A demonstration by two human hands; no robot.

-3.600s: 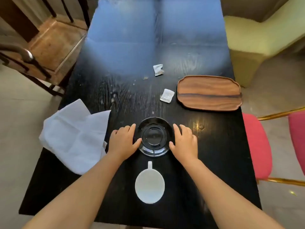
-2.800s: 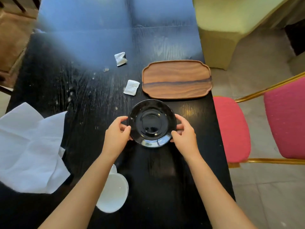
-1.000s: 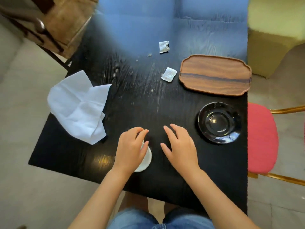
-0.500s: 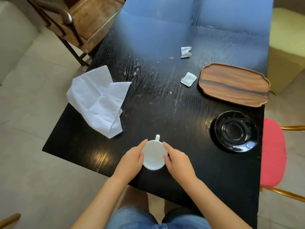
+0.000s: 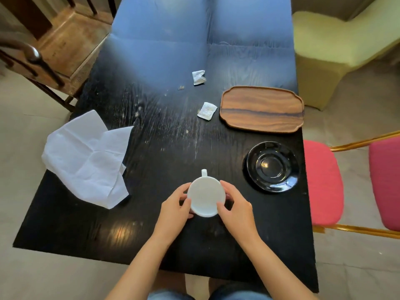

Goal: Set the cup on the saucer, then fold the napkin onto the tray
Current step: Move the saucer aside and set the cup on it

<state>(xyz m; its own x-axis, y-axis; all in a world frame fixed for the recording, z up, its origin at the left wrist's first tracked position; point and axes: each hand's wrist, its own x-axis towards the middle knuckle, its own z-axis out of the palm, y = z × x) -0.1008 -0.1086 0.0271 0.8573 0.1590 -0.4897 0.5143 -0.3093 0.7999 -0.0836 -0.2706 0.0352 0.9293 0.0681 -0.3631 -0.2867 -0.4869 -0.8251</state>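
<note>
Your left hand [image 5: 174, 210] and right hand [image 5: 237, 210] grasp the round white ceramic cup [image 5: 205, 197], fingers curled around it. The glossy black saucer [image 5: 273, 167] lies at two o'clock from it, well apart.

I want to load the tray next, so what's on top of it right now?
Nothing visible: the wooden tray shows bare wood across its whole top. A small packet lies beside it on the table.

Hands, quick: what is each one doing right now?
Left hand: fingers curled round the white cup.
Right hand: holding the same cup from the other side.
</note>
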